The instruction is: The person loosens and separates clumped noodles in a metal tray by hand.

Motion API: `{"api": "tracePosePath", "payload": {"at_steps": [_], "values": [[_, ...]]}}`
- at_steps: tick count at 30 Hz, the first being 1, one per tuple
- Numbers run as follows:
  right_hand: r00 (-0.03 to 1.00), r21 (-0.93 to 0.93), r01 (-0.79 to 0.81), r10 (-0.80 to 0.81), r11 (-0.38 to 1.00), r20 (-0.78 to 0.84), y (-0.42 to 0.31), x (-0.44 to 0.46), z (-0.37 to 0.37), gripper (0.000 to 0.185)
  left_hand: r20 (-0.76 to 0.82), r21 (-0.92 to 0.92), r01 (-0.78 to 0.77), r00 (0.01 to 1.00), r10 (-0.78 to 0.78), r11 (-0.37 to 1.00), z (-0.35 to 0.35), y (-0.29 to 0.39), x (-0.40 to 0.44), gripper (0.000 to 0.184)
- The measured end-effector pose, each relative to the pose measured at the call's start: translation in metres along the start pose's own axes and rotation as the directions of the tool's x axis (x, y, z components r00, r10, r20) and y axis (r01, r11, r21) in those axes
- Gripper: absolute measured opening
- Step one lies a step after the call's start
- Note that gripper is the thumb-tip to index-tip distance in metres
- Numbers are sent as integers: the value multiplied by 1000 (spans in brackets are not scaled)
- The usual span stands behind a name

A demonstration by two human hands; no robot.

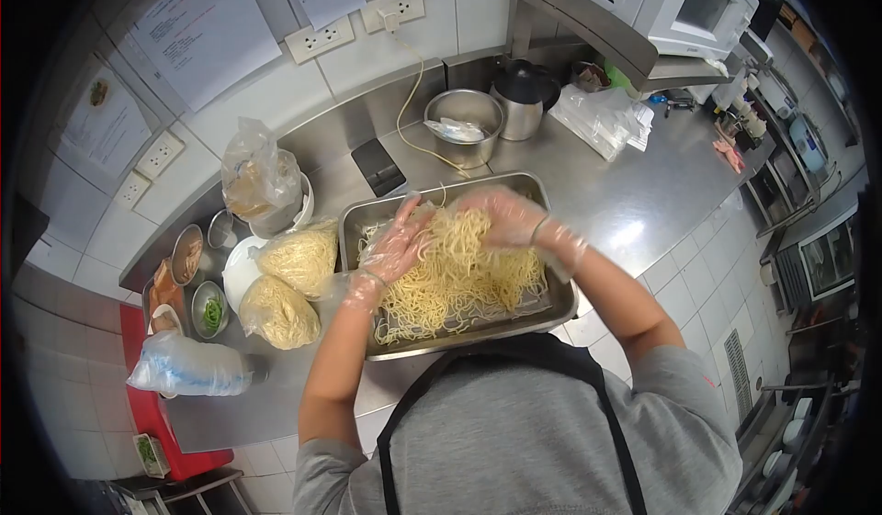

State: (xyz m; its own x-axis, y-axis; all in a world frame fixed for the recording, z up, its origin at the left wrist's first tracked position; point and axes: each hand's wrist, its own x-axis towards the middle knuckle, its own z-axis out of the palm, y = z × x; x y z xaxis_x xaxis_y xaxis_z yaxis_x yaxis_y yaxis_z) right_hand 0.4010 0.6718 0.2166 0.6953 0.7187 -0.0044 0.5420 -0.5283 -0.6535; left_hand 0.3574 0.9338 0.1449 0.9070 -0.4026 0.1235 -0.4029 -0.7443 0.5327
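Note:
A deep steel tray holds a heap of yellow noodles. Both hands wear clear plastic gloves. My left hand lies against the left side of the heap, its fingers stretched toward the far rim and touching noodles. On the other side, my right hand is blurred by motion and curls around a raised clump of noodles. Strands hang from this clump between the two hands. The right fingertips are partly hidden among the noodles.
Left of the tray sit bagged noodles, a second noodle bag, and a bowl of chopped greens. Behind it are a black phone-like object, a steel pot and a jug. Plastic bags lie at the back right.

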Motion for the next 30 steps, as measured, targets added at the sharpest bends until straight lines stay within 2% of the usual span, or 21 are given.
{"api": "tracePosePath", "payload": {"at_steps": [2,4,6,8,9,10,11,13,14,16,17,18,19,21,22,24,25,27,28,30], "values": [[996,216,-66,52,974,70,-15,-3,-26,65,17,54,-28,999,27,998,5,-8,-12,67],[996,37,-69,67,997,59,5,7,-23,67,31,177,-8,1000,2,984,5,-7,-20,77],[989,-188,-97,115,977,90,14,1,-17,68,107,195,109,985,-132,975,-4,11,-22,86],[985,-409,-150,101,900,-140,-8,-9,-4,68,125,226,188,967,-220,956,-5,17,-20,99],[967,-509,-185,64,841,-246,-15,-13,2,68,111,215,213,964,-241,953,-2,15,-18,97],[950,-447,-7,-134,895,-281,-12,-16,4,50,100,206,240,959,-265,949,0,13,-18,94],[978,-389,79,-146,918,-147,-13,-18,12,43,93,199,266,953,-288,943,2,12,-17,92],[976,-236,212,-191,948,109,-16,-30,37,30,163,155,383,899,-406,911,-12,29,-7,86],[987,-319,105,-59,942,150,-13,-35,56,25,201,136,435,868,-455,890,-17,35,-4,83],[957,-495,-95,216,864,194,-5,-42,90,19,324,-134,502,837,-441,855,-8,14,-10,79],[982,-545,-45,138,837,130,0,-45,95,18,380,-264,531,825,-419,805,-1,4,-13,77],[996,-595,2,53,804,75,1,-49,97,17,288,-318,464,878,-382,827,-7,17,-24,75],[999,-641,45,-35,766,28,3,-51,99,17,323,-383,454,882,-343,805,-17,24,-24,75],[996,-589,77,-36,804,80,10,-49,97,16,396,-502,446,880,-262,741,-33,25,-26,75],[994,-565,92,-40,820,104,12,-46,95,15,372,-489,399,900,-228,775,-28,10,-26,74],[991,-482,46,19,875,129,9,-38,88,15,140,-204,359,931,-336,910,-30,15,-31,73],[989,-440,21,47,898,143,6,-34,81,16,9,-47,355,935,-355,934,-33,20,-34,72],[980,-56,-65,74,996,186,9,-29,57,18,-118,-90,250,958,-259,964,-39,29,-41,64],[974,142,-114,82,983,212,9,-28,44,20,-182,-105,184,963,-201,977,-45,43,-42,59],[980,400,-147,79,905,181,3,-29,25,25,-263,-150,70,959,-108,986,-42,55,-43,47]]}}
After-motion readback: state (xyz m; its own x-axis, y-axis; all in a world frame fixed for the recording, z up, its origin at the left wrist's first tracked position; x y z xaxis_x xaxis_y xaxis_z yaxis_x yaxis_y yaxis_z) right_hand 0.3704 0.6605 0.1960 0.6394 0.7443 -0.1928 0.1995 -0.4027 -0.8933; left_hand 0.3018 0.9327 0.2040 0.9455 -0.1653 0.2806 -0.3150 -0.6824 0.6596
